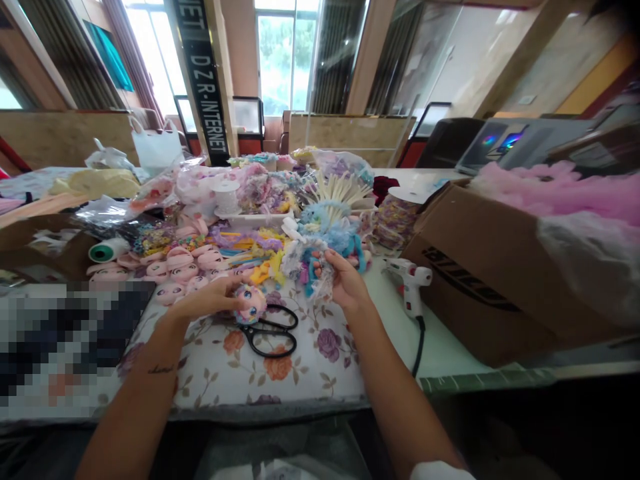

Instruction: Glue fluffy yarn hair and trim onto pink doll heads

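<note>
A small doll head (251, 304) with big blue eyes and a fluffy, multicoloured edge is gripped in my left hand (215, 298), just above the flowered cloth. Black-handled scissors (274, 341) lie right beside it, their blades hidden. My right hand (345, 279) is closed on a piece of white, lacy trim (324, 283), with the fingers curled round it. Behind that hand is a heap of light-blue fluffy trim (330, 223). Several pink doll faces (183, 267) lie beyond my left hand.
A white glue gun (413, 287) with a black cord lies to the right, against a large cardboard box (480, 280) holding pink tulle (535, 187). A green-ended thread spool (103, 251) lies left. Bagged trims and a spool of white trim (227, 198) crowd the back.
</note>
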The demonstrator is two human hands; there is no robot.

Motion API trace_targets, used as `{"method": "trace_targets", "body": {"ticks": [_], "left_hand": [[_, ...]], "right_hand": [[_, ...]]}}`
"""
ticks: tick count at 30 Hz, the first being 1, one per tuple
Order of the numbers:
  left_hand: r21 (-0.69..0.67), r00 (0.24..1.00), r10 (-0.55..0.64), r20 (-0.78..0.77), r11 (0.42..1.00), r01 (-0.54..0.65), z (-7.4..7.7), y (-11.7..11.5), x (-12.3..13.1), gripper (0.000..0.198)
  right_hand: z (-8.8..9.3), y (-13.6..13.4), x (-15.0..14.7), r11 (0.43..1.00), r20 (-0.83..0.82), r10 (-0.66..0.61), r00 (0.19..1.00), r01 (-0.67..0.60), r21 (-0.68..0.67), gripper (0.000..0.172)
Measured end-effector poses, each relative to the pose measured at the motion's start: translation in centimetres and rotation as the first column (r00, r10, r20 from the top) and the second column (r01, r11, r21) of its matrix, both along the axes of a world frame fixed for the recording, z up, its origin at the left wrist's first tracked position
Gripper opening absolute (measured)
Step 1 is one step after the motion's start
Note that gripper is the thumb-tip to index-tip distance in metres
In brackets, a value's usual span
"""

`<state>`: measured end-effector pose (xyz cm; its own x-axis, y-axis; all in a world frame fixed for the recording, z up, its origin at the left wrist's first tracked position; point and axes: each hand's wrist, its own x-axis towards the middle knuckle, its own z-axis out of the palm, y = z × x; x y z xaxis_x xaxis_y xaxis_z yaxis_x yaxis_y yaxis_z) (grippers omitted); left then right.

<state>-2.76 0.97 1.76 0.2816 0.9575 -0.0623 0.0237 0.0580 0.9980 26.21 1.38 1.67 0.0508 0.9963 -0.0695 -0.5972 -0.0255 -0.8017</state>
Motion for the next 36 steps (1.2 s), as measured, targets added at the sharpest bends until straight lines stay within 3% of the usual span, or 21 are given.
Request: {"method": "trace_targets", "body": {"ticks": [2,4,9,12,14,17,22,27,31,36], "left_hand": [[0.018,0.982,-0.1,-0.158,0.994,0.104,0.3,0.0,0.3,0.034],[0.052,0.956,-0.12,-0.266,0.989,0.138,0.7,-0.1,0.2,0.036],[0.135,0.965,-0.002,-0.264,0.99,0.039,2.4,-0.6,-0.6,0.035],[0.261,0.95,0.089,-0.299,0.965,-0.008,4.0,-0.2,0.7,0.036],[0.318,0.977,0.13,-0.167,0.945,-0.072,4.7,0.4,2.8,0.048],[0.299,0.998,-0.049,0.041,0.954,0.035,4.8,1.6,6.8,0.071],[0.145,0.98,-0.167,0.111,0.978,0.15,3.8,2.4,10.1,0.051],[-0.091,0.923,-0.212,0.32,0.963,0.253,3.3,0.8,8.9,0.043],[-0.185,0.909,-0.233,0.345,0.933,0.309,2.6,-0.7,8.1,0.041],[-0.263,0.945,-0.157,0.287,0.936,0.235,1.8,-2.9,7.5,0.04]], "right_hand": [[0.0,0.0,0.0,1.0,0.0,-0.025,1.0,0.025,0.006,0.021],[0.0,-0.1,-0.1,0.998,0.004,-0.06,0.998,0.06,0.022,0.022],[0.2,-0.3,-0.5,0.989,0.023,-0.122,0.992,0.119,0.082,0.027],[0.6,-0.6,-0.7,0.986,0.029,-0.125,0.992,0.121,0.111,0.031],[0.8,-0.8,-1.0,0.986,0.033,-0.114,0.993,0.109,0.125,0.033],[1.0,-1.1,-1.3,0.983,0.068,-0.097,0.993,0.085,0.164,0.035],[1.1,-1.5,-1.2,0.977,0.097,-0.107,0.99,0.087,0.194,0.033],[1.0,-1.1,-0.9,0.989,0.028,-0.114,0.993,0.111,0.1,0.031],[0.5,-1.0,-0.6,0.995,0.055,-0.1,0.993,0.098,0.026,0.028],[-0.4,-2.4,0.4,0.996,0.121,-0.035,0.992,0.044,-0.075,0.026]]}}
